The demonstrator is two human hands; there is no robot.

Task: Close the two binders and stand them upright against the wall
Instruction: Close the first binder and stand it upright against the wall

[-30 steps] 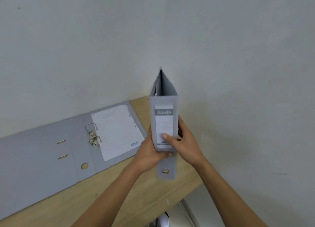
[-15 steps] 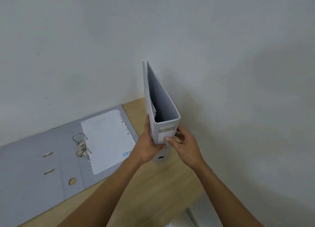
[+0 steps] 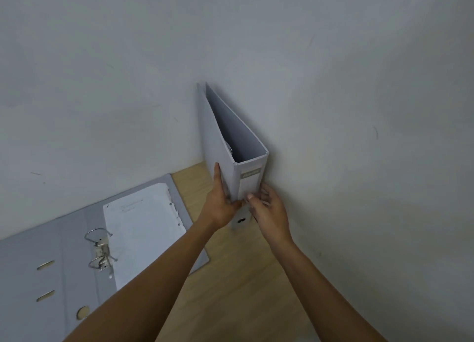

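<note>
A closed grey binder (image 3: 220, 136) stands upright on the wooden table (image 3: 238, 277), its spine with a white label facing me and its far edge reaching the wall (image 3: 333, 85). My left hand (image 3: 220, 203) grips its left cover and my right hand (image 3: 266, 208) holds the lower spine and right side. A second grey binder (image 3: 51, 251) lies open and flat to the left, with raised metal rings (image 3: 100, 249) and a sheet of white paper (image 3: 143, 236) on its right half.
Walls meet in a corner just right of the upright binder. The wooden table ends at that right wall, and its front edge is near the bottom of the view.
The closed binder has gone from held up with its spine toward me to standing on the table near the corner. Both hands have stayed on it.
</note>
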